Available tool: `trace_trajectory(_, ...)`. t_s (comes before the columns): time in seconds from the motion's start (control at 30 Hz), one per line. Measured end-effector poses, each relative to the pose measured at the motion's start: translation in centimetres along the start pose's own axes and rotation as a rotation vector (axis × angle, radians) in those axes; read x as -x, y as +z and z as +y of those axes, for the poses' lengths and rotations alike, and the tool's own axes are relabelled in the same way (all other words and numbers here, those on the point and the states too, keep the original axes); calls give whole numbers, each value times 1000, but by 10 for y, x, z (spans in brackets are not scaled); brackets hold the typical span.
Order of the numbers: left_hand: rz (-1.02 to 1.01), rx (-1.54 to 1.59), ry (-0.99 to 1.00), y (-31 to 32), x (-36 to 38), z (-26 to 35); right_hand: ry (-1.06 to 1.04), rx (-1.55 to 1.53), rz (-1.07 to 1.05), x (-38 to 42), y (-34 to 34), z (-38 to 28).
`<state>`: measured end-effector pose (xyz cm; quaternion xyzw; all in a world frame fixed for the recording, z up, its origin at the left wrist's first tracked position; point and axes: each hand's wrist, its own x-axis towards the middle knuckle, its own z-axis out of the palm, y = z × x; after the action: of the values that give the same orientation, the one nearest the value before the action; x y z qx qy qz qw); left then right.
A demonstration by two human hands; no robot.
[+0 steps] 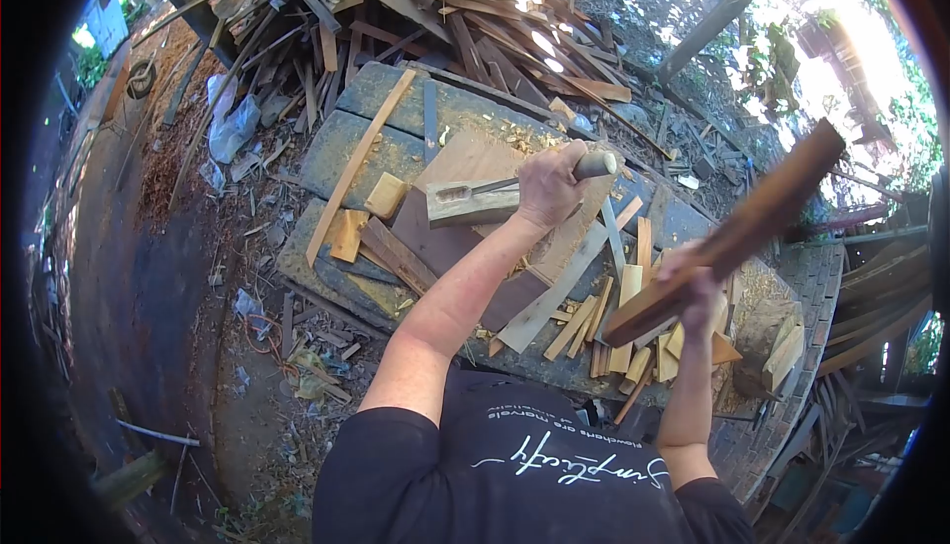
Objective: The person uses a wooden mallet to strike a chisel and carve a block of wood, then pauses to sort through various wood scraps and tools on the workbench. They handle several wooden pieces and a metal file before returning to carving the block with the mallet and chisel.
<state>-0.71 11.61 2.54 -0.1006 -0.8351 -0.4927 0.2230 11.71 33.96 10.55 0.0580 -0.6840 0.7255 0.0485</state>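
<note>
My left hand (552,186) is wrapped round the wooden handle of a chisel (597,165). The chisel's narrow blade points left, its tip at a hollow cut in a pale wooden block (463,211). That block lies on a brown board (465,160) on the workbench, partly hidden behind my hand. My right hand (695,289) grips a thick brown wooden bar (757,227) near its lower end. The bar is raised at a slant over the bench's right part, its far end up to the right and slightly blurred.
The worn workbench (322,163) carries a long thin strip (361,163), small wood blocks (386,195), shavings and several offcuts (584,326) near my body. Beyond it rises a heap of scrap wood (475,19). A plastic bag (234,130) lies on the ground at left.
</note>
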Motion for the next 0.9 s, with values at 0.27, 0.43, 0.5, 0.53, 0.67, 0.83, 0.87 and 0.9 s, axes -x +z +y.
trace_trajectory(0.27, 26, -53, 22, 5, 7, -5, 137, 160, -32, -10, -20, -6)
trace_trajectory(0.43, 65, -9, 28, 2, 9, -11, 279, 452, -170, -11, 4, 15)
trace_trajectory(0.5, -17, -62, -47, 2, 17, -27, 357, 659, -236, -9, 10, 17)
trace_trajectory(0.53, 10, -67, -45, -2, 13, -25, 344, 611, -164, -9, -2, 22)
trace_trajectory(0.67, 7, -113, 71, -11, 27, -13, 80, 147, -75, -13, 5, -5)
trace_trajectory(0.83, 170, 34, 201, -29, 19, 2, 55, 174, 60, -17, 11, 17)
trace_trajectory(0.87, 174, 32, 195, -35, 18, 8, 198, 299, 111, -20, 12, 23)
trace_trajectory(0.9, 151, 59, 220, -42, 17, 15, 188, 493, 89, -25, 11, 35)
